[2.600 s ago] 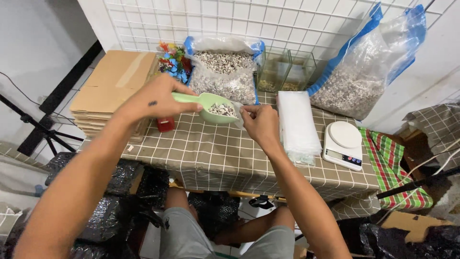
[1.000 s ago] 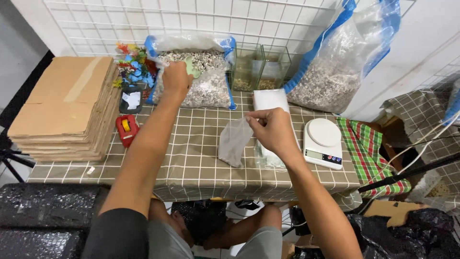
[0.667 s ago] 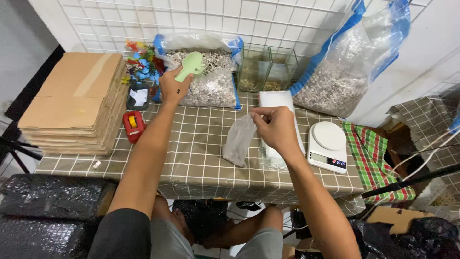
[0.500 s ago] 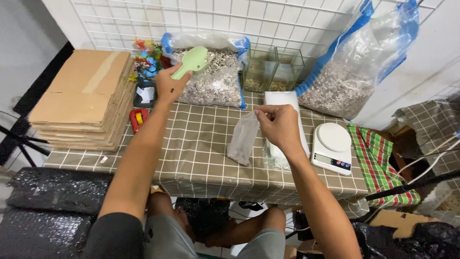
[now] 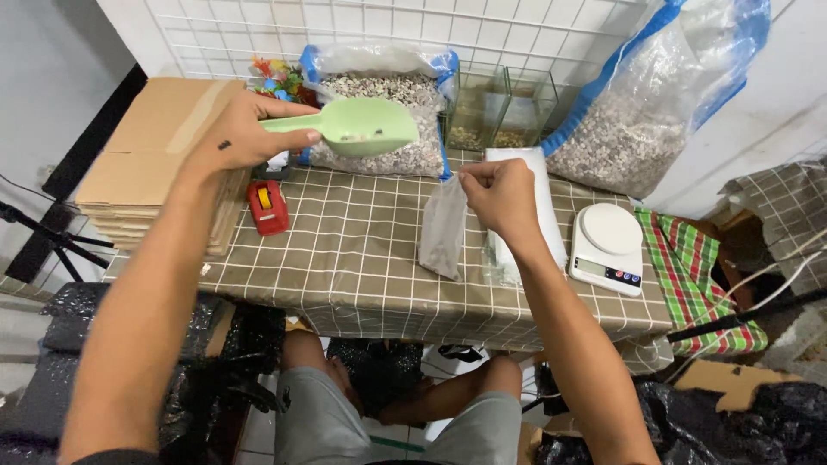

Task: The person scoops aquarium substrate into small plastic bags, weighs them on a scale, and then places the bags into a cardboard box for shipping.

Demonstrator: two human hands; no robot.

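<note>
Two hands work mid-frame: my left hand [image 5: 237, 133] grips the green scoop [image 5: 357, 127] of gravel, my right hand [image 5: 500, 194] pinches the small bag [image 5: 442, 228] above the counter [image 5: 345, 250]; tipping needs the mouth open.

green scoop [image 5: 366, 126]: raised, nearly empty | small clear bag [image 5: 443, 227]: hanging, part-filled

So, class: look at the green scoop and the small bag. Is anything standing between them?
Nothing visible. The left hand holds the green scoop up, left of the small bag hanging from the right hand; only open air lies between.
</note>
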